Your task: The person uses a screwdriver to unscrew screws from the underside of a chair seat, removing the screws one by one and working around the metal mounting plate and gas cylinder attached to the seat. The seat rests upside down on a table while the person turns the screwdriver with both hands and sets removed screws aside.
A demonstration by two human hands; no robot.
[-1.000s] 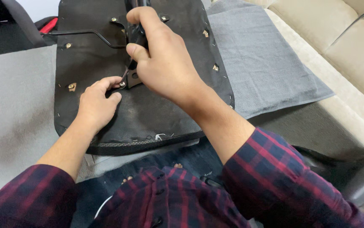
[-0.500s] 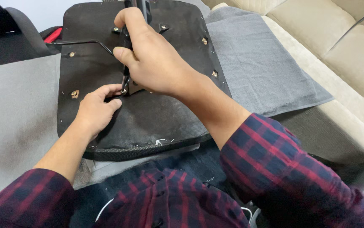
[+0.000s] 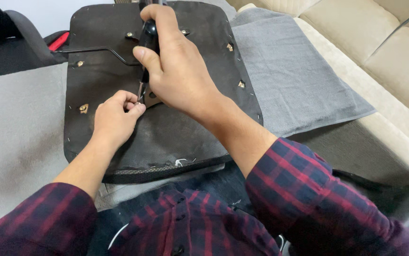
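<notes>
**Both hands at a screw on the underside of a chair seat**

Head view: Right hand (image 3: pixel 178 76) is wrapped in a closed fist round the black handle of a screwdriver (image 3: pixel 146 45), which stands nearly upright with its thin metal shaft pointing down at the middle of the seat. Left hand (image 3: pixel 114 116) sits just beside the tip, fingers curled in and pinched together at the shaft's lower end; whether they hold a screw or only steady the tip cannot be told, since the fingertips cover that spot. Both forearms come out of red and dark plaid sleeves (image 3: pixel 290 189).

Under the hands lies an upturned chair seat (image 3: pixel 176 137), a black fabric-covered panel with rounded corners, resting across the person's lap and the surface ahead. Brass-coloured threaded inserts (image 3: pixel 84 108) are set into it at several places, and a bent black metal rod (image 3: pixel 95 49) runs across its upper left part. A small metal plate shows just beneath the right hand's palm, partly hidden.

A grey towel (image 3: pixel 290 80) is spread to the right of the seat, partly under it, over a beige cushioned sofa (image 3: pixel 394 52). Something red (image 3: pixel 58 41) peeks out at the seat's upper left corner.
</notes>
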